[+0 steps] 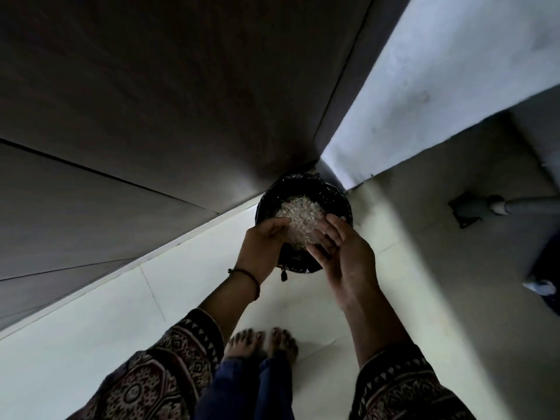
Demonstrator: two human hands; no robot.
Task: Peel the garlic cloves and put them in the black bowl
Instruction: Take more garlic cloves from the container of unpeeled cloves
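Dark cabinet fronts [151, 101] and a pale wall [424, 86] close in a corner; the tiled floor [91, 313] lies open toward the person's bare feet [263, 344]. A black-lined bin [336, 195] stands tight in that corner. Both hands hang over it, apart. The right hand [342, 247] has its fingers spread, and the left hand [260, 241] is bent, its fingertips hidden so its grip is unclear. Pale, flaky peel [297, 213] is heaped between them.

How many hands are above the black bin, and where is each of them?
2. The left hand is over the left rim of the black bin, the right hand over its near right side; both touch the heap of pale peelings between them. None seems hidden.
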